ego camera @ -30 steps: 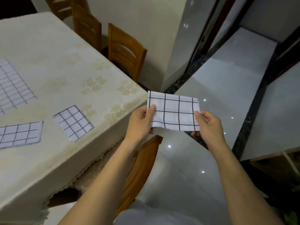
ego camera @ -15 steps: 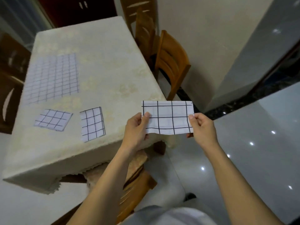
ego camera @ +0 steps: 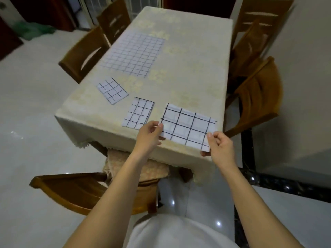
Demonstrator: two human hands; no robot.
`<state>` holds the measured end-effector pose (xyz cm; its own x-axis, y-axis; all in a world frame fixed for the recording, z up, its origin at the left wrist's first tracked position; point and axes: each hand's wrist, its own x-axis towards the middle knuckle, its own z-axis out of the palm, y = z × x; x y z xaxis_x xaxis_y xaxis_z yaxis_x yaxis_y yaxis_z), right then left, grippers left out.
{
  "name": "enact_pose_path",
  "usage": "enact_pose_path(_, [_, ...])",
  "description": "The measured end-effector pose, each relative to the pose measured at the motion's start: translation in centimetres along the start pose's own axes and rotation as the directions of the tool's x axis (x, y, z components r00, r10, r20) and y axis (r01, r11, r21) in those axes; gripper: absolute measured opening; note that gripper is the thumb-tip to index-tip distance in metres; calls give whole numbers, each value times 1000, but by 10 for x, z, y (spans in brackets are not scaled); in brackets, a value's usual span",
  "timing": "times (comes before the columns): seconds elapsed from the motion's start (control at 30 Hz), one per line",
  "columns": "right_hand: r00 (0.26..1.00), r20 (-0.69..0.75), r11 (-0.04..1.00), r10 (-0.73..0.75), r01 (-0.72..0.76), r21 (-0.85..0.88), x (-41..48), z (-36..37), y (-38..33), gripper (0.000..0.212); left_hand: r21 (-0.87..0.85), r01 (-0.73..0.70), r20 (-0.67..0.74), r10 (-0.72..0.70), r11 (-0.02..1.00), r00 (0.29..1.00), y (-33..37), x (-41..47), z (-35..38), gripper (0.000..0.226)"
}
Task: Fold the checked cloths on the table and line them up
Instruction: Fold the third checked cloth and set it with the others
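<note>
White fabric of the person's top [ego camera: 172, 233] is filling the bottom edge of the view. A wooden chair [ego camera: 75, 192] with a cushioned seat is standing just ahead of it, tucked partly under the near end of the cream-covered table [ego camera: 193, 68]. Both bare forearms are reaching forward above this chair. The left hand [ego camera: 148, 135] is pinching the near-left corner of a half-folded checked cloth [ego camera: 188, 126] between thumb and curled fingers, and the right hand [ego camera: 221, 147] is pinching the near-right corner in the same manner. The cloth is being held out flat as a wide rectangle over the table's near-right corner; whether it is touching the tabletop cannot be told. Just to its left a small folded cloth [ego camera: 138, 113] is lying on the table. Farther left and slightly beyond, apart from it, a second folded cloth [ego camera: 112, 90] is lying turned at an angle. Beyond these, toward the table's left side, a large unfolded cloth [ego camera: 135, 54] is lying spread flat. Side chairs [ego camera: 258, 97] are standing along both long edges of the table.
</note>
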<state>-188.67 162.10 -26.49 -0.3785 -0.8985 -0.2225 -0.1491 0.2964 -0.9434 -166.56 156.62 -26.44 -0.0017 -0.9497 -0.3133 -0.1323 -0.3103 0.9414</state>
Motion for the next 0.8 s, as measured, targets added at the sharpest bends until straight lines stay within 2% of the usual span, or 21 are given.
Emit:
enact_pose_path(0.07, [997, 49, 998, 53, -51, -43, 10, 7, 3, 28, 3, 0, -37, 0, 1000, 999, 1, 24, 1, 23])
enact_pose_path(0.17, [981, 114, 987, 158, -161, 21, 24, 19, 6, 29, -9, -23, -45, 22, 1000, 999, 9, 63, 9, 21])
enact_pose_path(0.27, [977, 97, 976, 191, -199, 84, 40, 39, 5, 21, -202, 34, -66, -48, 979, 997, 14, 92, 21, 17])
enact_pose_path(0.33, [974, 64, 968, 217, -224, 115, 51, 53, 6, 18, -339, 102, -78, -135, 935, 988, 11, 101, 29, 30])
enact_pose_path(0.37, [972, 58, 962, 229, -235, 141, 59, 59, 9, 18, -339, 107, -88, -145, 934, 986, 6, 104, 35, 34])
enact_pose_path(0.47, [953, 109, 938, 281, -297, 177, 82, 75, 23, 15, -226, 122, -111, -150, 966, 982, -17, 117, 47, 19])
enact_pose_path(0.6, [915, 198, 917, 352, -380, 125, 127, 74, 55, 18, -84, 163, -251, -179, 983, 951, -44, 146, 45, 31])
enact_pose_path(0.7, [906, 161, 920, 391, -389, -48, 171, 58, 68, 20, 65, 275, -325, -241, 959, 915, -56, 162, 45, 21])
enact_pose_path(0.8, [920, 236, 926, 311, -238, -293, 216, 53, 67, 12, 218, 341, -377, -243, 914, 894, -67, 177, 48, 23])
